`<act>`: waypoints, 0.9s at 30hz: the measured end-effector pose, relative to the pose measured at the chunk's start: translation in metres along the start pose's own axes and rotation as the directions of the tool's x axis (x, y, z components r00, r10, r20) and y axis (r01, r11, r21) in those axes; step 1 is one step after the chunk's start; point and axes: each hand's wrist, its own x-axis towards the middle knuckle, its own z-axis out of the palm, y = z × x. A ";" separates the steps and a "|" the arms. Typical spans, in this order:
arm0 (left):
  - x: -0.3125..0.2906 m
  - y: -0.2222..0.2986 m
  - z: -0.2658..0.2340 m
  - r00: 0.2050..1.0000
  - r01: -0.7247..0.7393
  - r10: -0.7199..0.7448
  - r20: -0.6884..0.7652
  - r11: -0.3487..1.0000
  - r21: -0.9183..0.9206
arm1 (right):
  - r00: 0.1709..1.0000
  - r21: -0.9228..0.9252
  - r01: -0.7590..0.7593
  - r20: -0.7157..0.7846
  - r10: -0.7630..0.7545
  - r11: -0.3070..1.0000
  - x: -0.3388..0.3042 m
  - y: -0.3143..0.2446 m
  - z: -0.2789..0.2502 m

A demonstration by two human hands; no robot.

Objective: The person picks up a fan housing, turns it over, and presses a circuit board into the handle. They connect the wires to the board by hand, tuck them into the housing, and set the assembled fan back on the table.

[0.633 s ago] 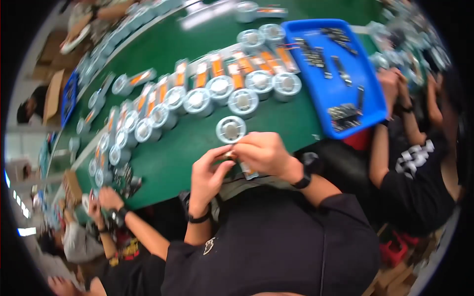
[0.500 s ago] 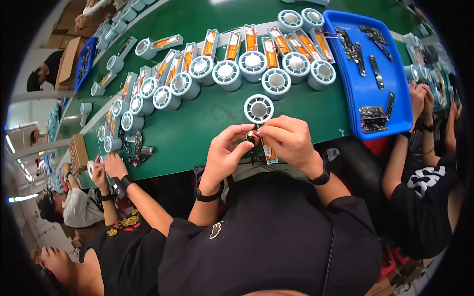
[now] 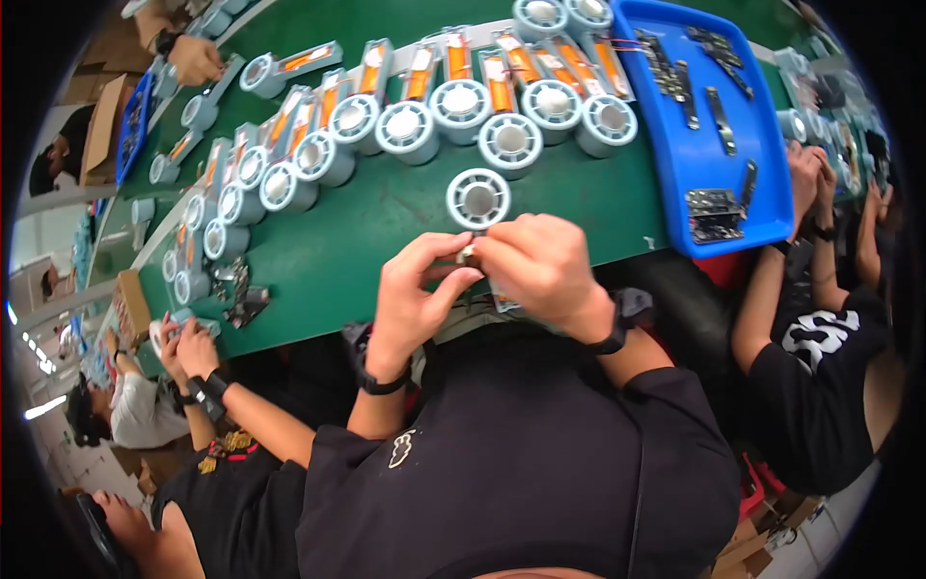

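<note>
A light-blue fan-like housing [image 3: 479,200] with a round vented face sits at the table's near edge, its battery handle running toward me beneath my hands. My left hand [image 3: 422,294] pinches a small dark circuit board between thumb and fingers, mostly covered now. At the fingertips a small white connector [image 3: 468,253] shows. My right hand [image 3: 542,270] is closed against it, thumb and forefinger together; its fingers hide the wire end they grip. Below the right hand peeks a bit of the orange battery [image 3: 504,300].
Rows of similar housings [image 3: 460,111] with orange batteries curve across the green table [image 3: 386,207]. A blue tray [image 3: 772,183] at right holds several circuit boards [image 3: 714,214]. More boards [image 3: 246,299] lie at left. Co-workers' hands [image 3: 190,349] work on both sides.
The view has shifted, so the table items sit further up and left. My right fingers have closed in over the connector, covering the wires seen before. A co-worker's hand now reaches in at far left.
</note>
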 end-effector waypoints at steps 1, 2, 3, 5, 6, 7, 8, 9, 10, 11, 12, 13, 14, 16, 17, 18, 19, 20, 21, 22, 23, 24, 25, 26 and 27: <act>0.000 0.001 -0.002 1.000 -0.010 0.010 0.015 1.000 -0.021 | 0.999 -0.068 0.007 0.043 -0.004 0.998 0.001 -0.007 0.002; 0.000 0.003 -0.006 0.999 -0.041 0.038 0.026 0.991 0.125 | 0.996 -0.152 0.010 0.089 0.004 0.988 0.002 -0.011 -0.001; 0.001 0.004 -0.008 0.996 -0.082 0.074 0.040 0.960 0.267 | 0.992 -0.160 0.014 0.128 0.007 0.987 0.002 -0.013 0.000; 0.000 0.007 -0.008 0.997 -0.071 0.066 0.028 0.962 0.265 | 0.986 -0.212 0.009 0.167 0.027 0.977 0.004 -0.008 0.002; 0.000 0.007 -0.009 0.995 -0.097 0.086 0.054 0.967 0.234 | 0.989 -0.115 0.032 0.147 -0.014 0.993 0.004 -0.002 0.002; -0.001 0.008 -0.013 0.997 -0.055 0.045 0.070 0.986 0.157 | 0.991 -0.009 0.061 0.121 -0.060 0.998 0.005 0.003 0.000; 0.000 0.007 -0.015 0.996 -0.007 -0.001 0.085 0.996 0.088 | 0.991 -0.034 0.060 0.121 -0.056 0.998 0.005 0.006 -0.002; 0.004 0.003 -0.015 0.995 -0.021 0.013 0.100 0.997 0.074 | 0.991 -0.030 0.054 0.124 -0.050 0.998 0.005 0.008 -0.004; 0.004 0.000 -0.017 0.992 -0.016 0.013 0.124 0.999 0.029 | 0.991 -0.007 0.052 0.125 -0.051 0.999 0.006 0.008 -0.002; 0.004 -0.002 -0.018 0.989 -0.010 0.012 0.148 1.000 -0.014 | 0.991 0.017 0.050 0.127 -0.052 0.999 0.007 0.008 -0.002; 0.004 -0.005 -0.019 0.985 -0.001 0.010 0.171 0.998 -0.057 | 0.990 0.014 0.054 0.127 -0.055 0.998 0.007 0.009 -0.002; 0.004 -0.008 -0.019 0.985 -0.004 0.013 0.170 0.998 -0.057 | 0.989 0.007 0.060 0.136 -0.061 0.998 0.007 0.011 -0.003; 0.006 -0.011 -0.018 0.982 0.004 0.013 0.188 0.996 -0.093 | 0.987 0.001 0.066 0.146 -0.066 0.998 0.007 0.013 -0.005; 0.010 -0.012 -0.018 0.975 0.022 0.013 0.220 0.988 -0.156 | 0.986 0.001 0.078 0.150 -0.077 0.997 0.007 0.015 -0.004; 0.008 -0.013 -0.017 0.976 0.019 0.014 0.218 0.988 -0.152 | 0.986 0.011 0.081 0.143 -0.081 0.997 0.006 0.016 -0.003; 0.006 -0.015 -0.017 0.978 0.005 0.027 0.208 0.989 -0.149 | 0.987 0.020 0.084 0.136 -0.086 0.996 0.006 0.017 -0.002; 0.004 -0.016 -0.016 0.979 -0.010 0.039 0.199 0.989 -0.147 | 0.988 0.028 0.087 0.128 -0.090 0.996 0.006 0.018 -0.002; 0.003 -0.014 -0.014 0.981 -0.025 0.052 0.188 0.989 -0.146 | 0.987 0.030 0.092 0.126 -0.095 0.995 0.007 0.018 -0.002; 0.004 -0.011 -0.013 0.981 -0.028 0.055 0.184 0.989 -0.144 | 0.987 0.025 0.092 0.130 -0.095 0.995 0.009 0.017 -0.002; 0.003 -0.007 -0.014 0.982 -0.039 0.055 0.179 0.995 -0.092 | 0.986 0.021 0.093 0.134 -0.095 0.995 0.010 0.017 -0.002; 0.004 -0.003 -0.015 0.984 -0.049 0.055 0.171 0.998 -0.039 | 0.986 0.018 0.095 0.139 -0.096 0.995 0.012 0.016 -0.002; 0.004 -0.001 -0.016 0.985 -0.057 0.054 0.162 0.998 0.013 | 0.985 0.024 0.102 0.141 -0.104 0.995 0.010 0.015 -0.001; 0.006 -0.003 -0.017 0.988 -0.062 0.059 0.140 0.998 0.017 | 0.983 0.004 0.127 0.135 -0.126 0.992 0.008 0.014 -0.001; 0.008 -0.006 -0.019 0.982 -0.118 0.101 0.160 0.988 0.100 | 0.980 -0.015 0.152 0.129 -0.149 0.988 0.005 0.013 -0.001; 0.011 -0.011 -0.020 0.973 -0.173 0.139 0.186 0.969 0.179 | 0.978 -0.037 0.175 0.123 -0.169 0.984 0.004 0.014 -0.003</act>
